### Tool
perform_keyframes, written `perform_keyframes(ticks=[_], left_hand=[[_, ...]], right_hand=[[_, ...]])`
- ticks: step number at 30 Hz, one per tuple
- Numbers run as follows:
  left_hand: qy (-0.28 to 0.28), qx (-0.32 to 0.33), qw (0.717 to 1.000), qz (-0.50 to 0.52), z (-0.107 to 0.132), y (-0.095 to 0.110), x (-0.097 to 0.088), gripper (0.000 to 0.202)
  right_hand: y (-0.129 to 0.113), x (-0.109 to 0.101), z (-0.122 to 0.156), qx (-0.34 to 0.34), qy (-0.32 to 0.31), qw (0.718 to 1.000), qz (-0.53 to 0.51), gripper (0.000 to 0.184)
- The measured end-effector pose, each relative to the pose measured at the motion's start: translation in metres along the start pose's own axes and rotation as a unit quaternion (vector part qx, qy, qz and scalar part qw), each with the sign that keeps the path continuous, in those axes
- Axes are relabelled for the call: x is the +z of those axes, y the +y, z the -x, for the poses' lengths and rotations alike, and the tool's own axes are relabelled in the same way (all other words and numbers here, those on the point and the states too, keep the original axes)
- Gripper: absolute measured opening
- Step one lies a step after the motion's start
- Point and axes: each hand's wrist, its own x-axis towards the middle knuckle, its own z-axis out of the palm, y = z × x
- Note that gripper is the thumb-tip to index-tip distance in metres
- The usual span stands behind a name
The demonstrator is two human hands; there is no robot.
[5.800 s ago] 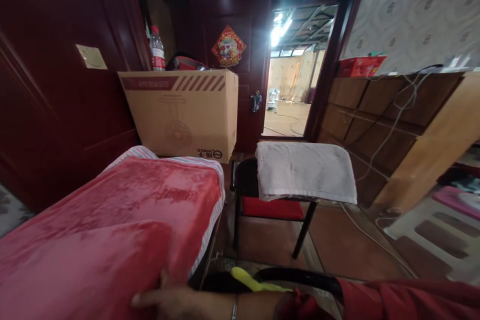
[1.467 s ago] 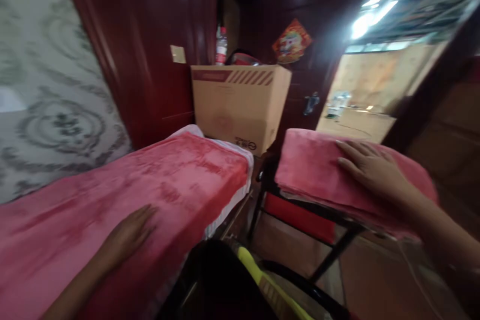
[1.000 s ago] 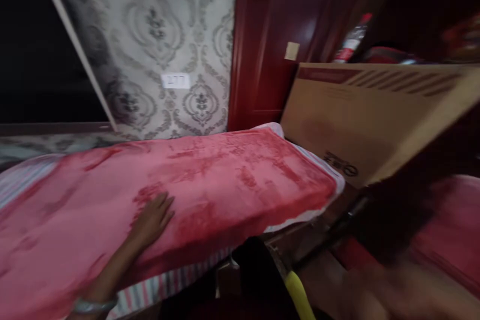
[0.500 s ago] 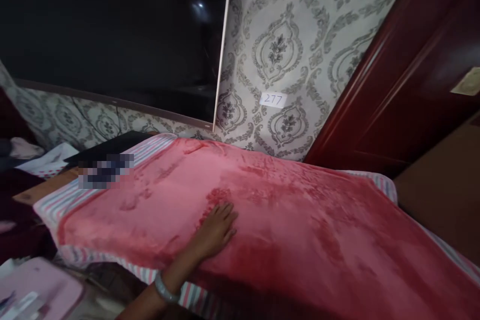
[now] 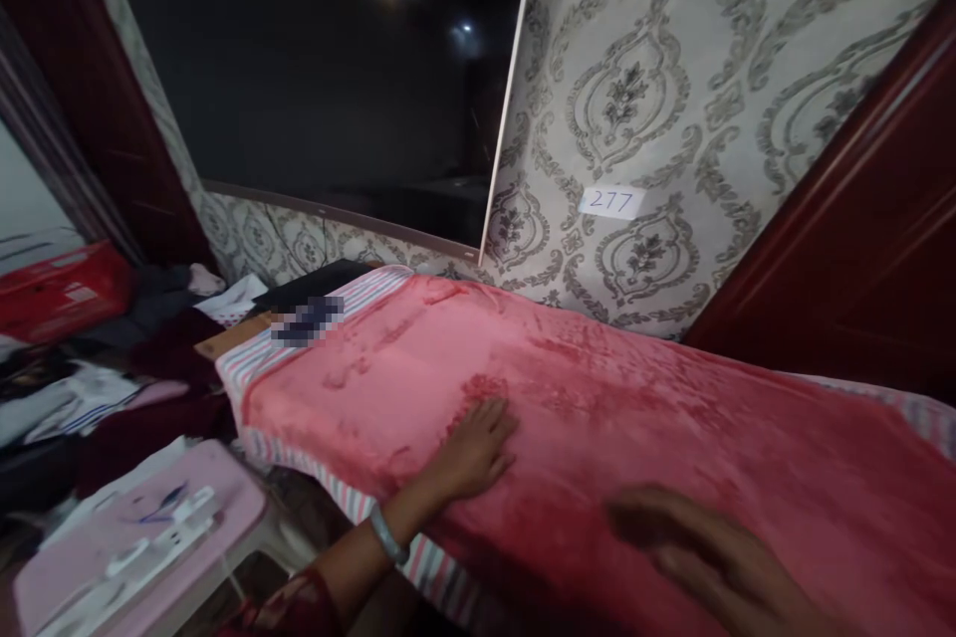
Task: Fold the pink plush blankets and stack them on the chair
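A pink-red plush blanket is spread over a long surface, with a striped cloth showing from beneath along its edges. Flat on the blanket, near its middle, lies my left hand, fingers stretched out and a bracelet on the wrist. Over the front right part of the blanket is my right hand, slightly blurred, with its fingers extended and nothing in them. Whether it touches the fabric I cannot tell. A blurred-out dark item rests on the striped cloth at the far left end.
Behind the blanket, a large dark screen hangs on the patterned wall, beside a paper label reading 277. A pink stool with a white power strip stands at lower left. Piled clothes and a red bag lie farther left.
My right hand has come into view at lower right. The view has turned left, showing more of the stool and clothes. My left hand stays flat on about the same patch of blanket.
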Motion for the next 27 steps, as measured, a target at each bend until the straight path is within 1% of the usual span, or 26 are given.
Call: perform_keyframes(ticks=[1, 3, 4, 6, 8, 9, 11, 14, 17, 20, 21, 22, 23, 25, 27], left_hand=[[0.004, -0.028, 1.000, -0.010, 0.000, 0.002, -0.002, 0.063], [0.000, -0.086, 0.996, -0.029, 0.002, 0.003, -0.006, 0.069], [-0.005, -0.109, 0.993, -0.037, 0.003, 0.002, -0.008, 0.070], [-0.015, -0.138, 0.989, -0.051, 0.010, -0.002, -0.012, 0.071], [-0.014, -0.161, 0.985, -0.067, 0.021, -0.010, -0.019, 0.068], [-0.012, -0.175, 0.982, -0.075, 0.028, -0.015, -0.022, 0.067], [-0.012, -0.210, 0.973, -0.094, 0.045, -0.028, -0.031, 0.064], [-0.006, -0.284, 0.949, -0.136, 0.072, -0.051, -0.047, 0.063], [0.011, -0.368, 0.912, -0.181, 0.097, -0.076, -0.065, 0.065], [0.036, -0.442, 0.871, -0.212, 0.109, -0.098, -0.080, 0.067], [0.044, -0.451, 0.864, -0.218, 0.109, -0.104, -0.084, 0.066], [0.049, -0.451, 0.864, -0.220, 0.106, -0.110, -0.087, 0.066], [0.049, -0.438, 0.871, -0.217, 0.099, -0.115, -0.089, 0.065], [0.031, -0.378, 0.904, -0.197, 0.076, -0.124, -0.091, 0.064], [0.006, -0.309, 0.937, -0.164, 0.040, -0.133, -0.090, 0.064]], right_hand=[[0.012, 0.010, -0.011, 0.009, -0.001, 1.000, -0.016, 0.042], [0.043, 0.031, -0.027, 0.034, 0.030, 0.999, -0.020, 0.051], [0.061, 0.043, -0.031, 0.033, 0.082, 0.996, 0.016, 0.054], [0.098, 0.063, -0.030, 0.026, 0.124, 0.987, 0.094, 0.058], [0.127, 0.079, -0.019, 0.033, 0.113, 0.980, 0.161, 0.063], [0.138, 0.085, -0.013, 0.034, 0.104, 0.976, 0.187, 0.067], [0.151, 0.094, -0.001, 0.029, 0.092, 0.970, 0.224, 0.073], [0.159, 0.101, 0.005, 0.017, 0.091, 0.963, 0.255, 0.075], [0.164, 0.106, 0.004, -0.001, 0.100, 0.959, 0.266, 0.073], [0.172, 0.107, 0.003, -0.024, 0.115, 0.959, 0.259, 0.070], [0.175, 0.105, 0.002, -0.032, 0.117, 0.961, 0.250, 0.068], [0.178, 0.102, 0.001, -0.037, 0.118, 0.963, 0.239, 0.066], [0.181, 0.098, -0.001, -0.040, 0.114, 0.967, 0.225, 0.064], [0.185, 0.087, -0.010, -0.034, 0.109, 0.973, 0.200, 0.058], [0.185, 0.077, -0.026, -0.021, 0.111, 0.975, 0.191, 0.056]])
